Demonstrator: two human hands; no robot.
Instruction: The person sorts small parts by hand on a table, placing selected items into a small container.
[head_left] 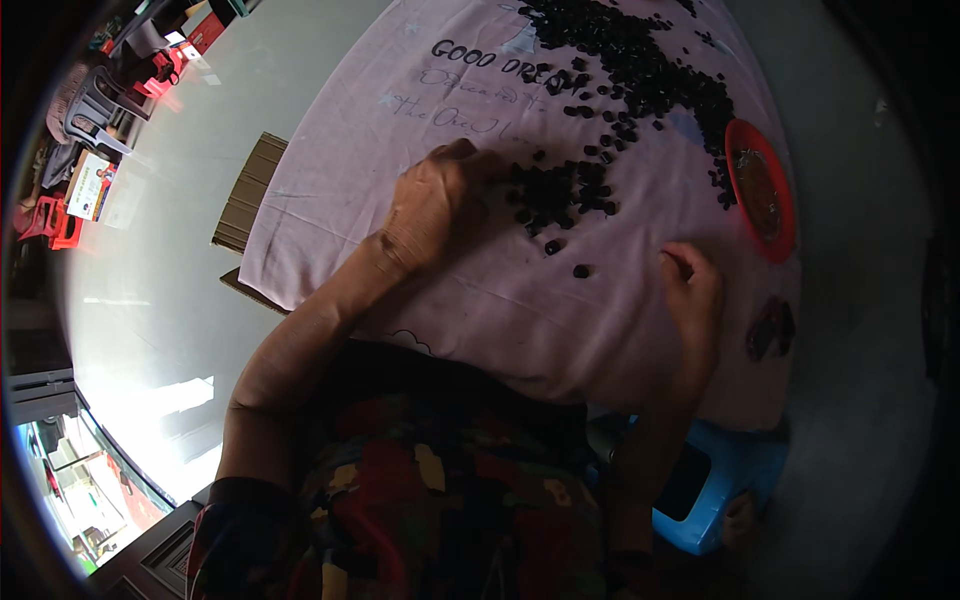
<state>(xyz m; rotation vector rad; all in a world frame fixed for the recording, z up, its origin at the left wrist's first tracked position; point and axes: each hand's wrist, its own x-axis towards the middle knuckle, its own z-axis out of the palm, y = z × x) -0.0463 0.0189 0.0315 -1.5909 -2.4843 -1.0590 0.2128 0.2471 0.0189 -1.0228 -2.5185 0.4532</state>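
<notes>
Grey floor [170, 270] ran round the surface [330, 200], which was covered with a pink printed cloth; light glared in at lower left. Main heap of black pieces [640, 65] lay across the far right part, long axis running upper left to lower right. Blue stool [735, 465] stood at lower right. Left hand [428, 205] reached the smaller pile [560, 190], fingers bent, tips hidden; couldn't tell gap or grip. Right hand [695, 290] was over the cloth, fingers loosely curled, contents unclear. Red tray [741, 165] sat at the right edge. Single pieces too small to read direction.
</notes>
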